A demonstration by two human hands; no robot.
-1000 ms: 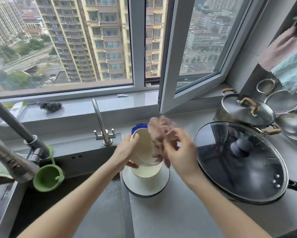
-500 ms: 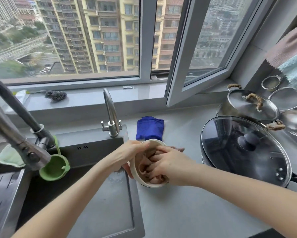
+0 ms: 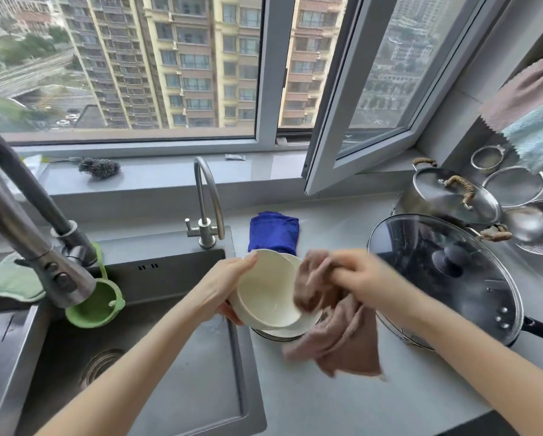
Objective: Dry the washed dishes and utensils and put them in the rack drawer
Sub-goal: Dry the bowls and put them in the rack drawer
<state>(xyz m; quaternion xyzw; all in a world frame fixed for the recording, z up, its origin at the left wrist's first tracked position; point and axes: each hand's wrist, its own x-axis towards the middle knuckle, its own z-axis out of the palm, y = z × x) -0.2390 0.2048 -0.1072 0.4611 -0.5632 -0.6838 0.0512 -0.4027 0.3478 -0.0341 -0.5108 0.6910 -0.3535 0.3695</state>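
We are logging the left hand (image 3: 223, 287) as gripping the cream bowl (image 3: 264, 294) at its left rim, thumb over the edge and fingers curling underneath. The right hand (image 3: 358, 278) is bunching a pinkish-brown cloth (image 3: 336, 341) in curled fingers. It is blurring, so we are not calling the finger positions.

The bowl is sitting between the two hands, lifted and tilted over a white plate (image 3: 282, 333) that is lying on the surface (image 3: 327, 404). The cloth is touching the bowl's right rim, with its loose end hanging down past the plate.

The bowl is round, so we are giving no long axis. Its mouth is facing up and leaning toward the right hand. That is the relation we are judging the next move to hang on: the cloth hand going leftward into the open mouth while the left hand is steadying it.

Further out, a blue cloth (image 3: 273, 231) is lying behind the bowl, the sink (image 3: 169, 357) is to the left and a glass-lidded pan (image 3: 446, 278) to the right. We are seeing no rack drawer.
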